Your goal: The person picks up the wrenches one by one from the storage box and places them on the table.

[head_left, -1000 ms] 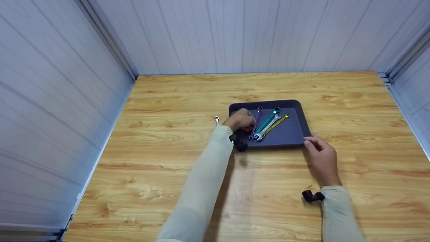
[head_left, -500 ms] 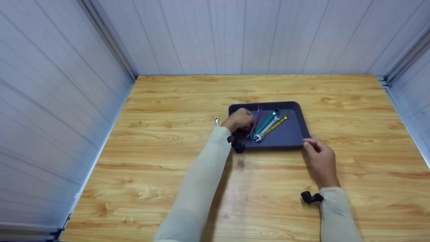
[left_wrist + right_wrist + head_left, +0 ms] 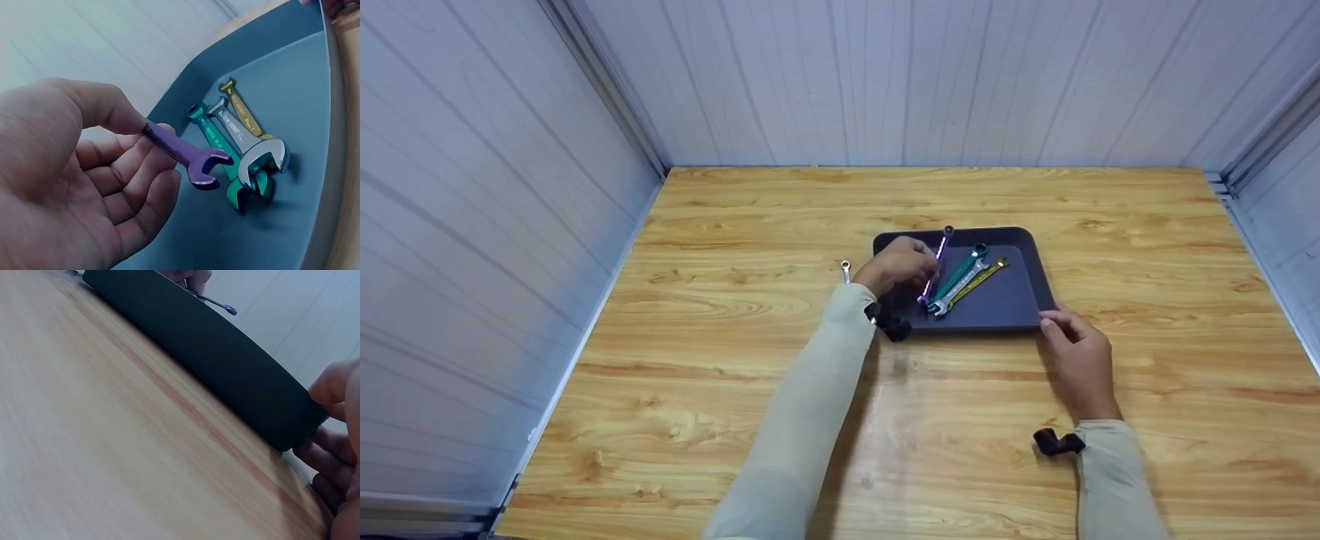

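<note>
My left hand (image 3: pixel 901 264) pinches a purple combination wrench (image 3: pixel 185 153) between thumb and fingers, over the left part of a dark tray (image 3: pixel 1024 289). In the left wrist view its open end points away from the palm. Beneath it in the tray lie a green wrench (image 3: pixel 211 135), a silver wrench (image 3: pixel 239 132) and a yellow wrench (image 3: pixel 242 107), side by side and partly overlapping. My right hand (image 3: pixel 1081 360) grips the tray's near right corner, thumb at the rim and fingers below it, as the right wrist view shows.
Another silver wrench (image 3: pixel 846 271) lies on the wooden table (image 3: pixel 720 337) left of the tray, mostly hidden by my left forearm. White panel walls (image 3: pixel 870 82) enclose the table at the back and both sides.
The purple wrench has risen from the tray floor in my left hand, its ring end now reaching past the far rim. My right hand stays at the tray corner.
</note>
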{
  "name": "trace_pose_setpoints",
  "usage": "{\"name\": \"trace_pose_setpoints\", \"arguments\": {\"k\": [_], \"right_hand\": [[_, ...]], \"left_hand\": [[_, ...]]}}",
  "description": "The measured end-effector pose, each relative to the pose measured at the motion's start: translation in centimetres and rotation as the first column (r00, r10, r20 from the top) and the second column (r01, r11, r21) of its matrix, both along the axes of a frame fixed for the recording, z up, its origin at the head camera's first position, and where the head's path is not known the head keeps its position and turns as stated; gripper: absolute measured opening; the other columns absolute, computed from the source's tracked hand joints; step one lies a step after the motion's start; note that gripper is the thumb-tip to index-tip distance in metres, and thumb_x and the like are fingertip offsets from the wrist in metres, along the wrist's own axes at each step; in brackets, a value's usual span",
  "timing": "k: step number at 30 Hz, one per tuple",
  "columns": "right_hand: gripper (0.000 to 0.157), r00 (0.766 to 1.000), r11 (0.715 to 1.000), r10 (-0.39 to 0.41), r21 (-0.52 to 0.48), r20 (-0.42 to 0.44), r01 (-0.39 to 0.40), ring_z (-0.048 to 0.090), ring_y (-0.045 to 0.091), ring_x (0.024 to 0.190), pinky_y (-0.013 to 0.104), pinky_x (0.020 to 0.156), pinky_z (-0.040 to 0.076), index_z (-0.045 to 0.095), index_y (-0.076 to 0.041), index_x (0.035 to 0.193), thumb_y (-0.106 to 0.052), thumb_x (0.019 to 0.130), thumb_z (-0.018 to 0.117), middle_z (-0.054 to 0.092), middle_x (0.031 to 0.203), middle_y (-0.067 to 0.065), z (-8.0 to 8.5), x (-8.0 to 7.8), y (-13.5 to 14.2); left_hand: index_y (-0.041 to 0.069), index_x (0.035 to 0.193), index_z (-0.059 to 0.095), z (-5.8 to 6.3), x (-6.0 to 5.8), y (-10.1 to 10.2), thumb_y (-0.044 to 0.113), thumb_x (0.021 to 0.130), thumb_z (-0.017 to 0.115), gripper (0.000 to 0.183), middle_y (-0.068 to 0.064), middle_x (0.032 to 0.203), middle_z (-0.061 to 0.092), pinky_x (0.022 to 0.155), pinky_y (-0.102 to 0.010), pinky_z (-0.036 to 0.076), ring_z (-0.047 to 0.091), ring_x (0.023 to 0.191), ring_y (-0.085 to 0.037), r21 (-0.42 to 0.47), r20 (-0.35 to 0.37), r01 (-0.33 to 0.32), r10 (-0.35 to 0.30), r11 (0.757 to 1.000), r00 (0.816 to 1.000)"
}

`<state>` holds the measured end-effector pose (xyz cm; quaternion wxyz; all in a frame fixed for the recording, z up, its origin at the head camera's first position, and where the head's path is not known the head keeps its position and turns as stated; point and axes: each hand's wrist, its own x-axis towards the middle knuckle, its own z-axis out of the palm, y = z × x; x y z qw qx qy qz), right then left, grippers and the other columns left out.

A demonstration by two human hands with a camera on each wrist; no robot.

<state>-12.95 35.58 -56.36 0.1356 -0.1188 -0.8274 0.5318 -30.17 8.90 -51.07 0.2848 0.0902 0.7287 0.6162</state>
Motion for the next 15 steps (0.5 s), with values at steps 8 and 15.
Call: {"name": "trace_pose_setpoints", "arguments": {"k": [8, 15], "right_hand": [[0.037, 1.000, 1.000, 0.004, -0.003, 0.015, -0.003, 0.049, 0.018, 0.133, 0.025, 0.103, 0.043, 0.072, -0.010, 0.121, -0.039, 0.099, 0.063, 0.054, 0.145, 0.001, 0.01, 0.03, 0.02], [0.037, 1.000, 1.000, 0.018, -0.009, 0.007, -0.018, 0.049, 0.022, 0.133, 0.017, 0.097, 0.044, 0.070, -0.007, 0.124, -0.034, 0.100, 0.062, 0.052, 0.146, 0.008, 0.17, 0.14, 0.03]], "left_hand": [[0.005, 0.088, 0.063, 0.26, 0.24, -0.60, 0.000, 0.093, 0.061, 0.007, -0.005, 0.081, 0.066, 0.066, -0.028, 0.053, 0.060, 0.068, -0.014, -0.022, -0.008, -0.021, 0.021, 1.000, 1.000], [0.005, 0.088, 0.060, 0.10, 0.40, -1.03, -0.002, 0.093, 0.060, 0.008, -0.007, 0.082, 0.065, 0.067, -0.028, 0.054, 0.060, 0.068, -0.014, 0.039, 0.023, -0.013, 0.012, 0.999, 1.000]]}}
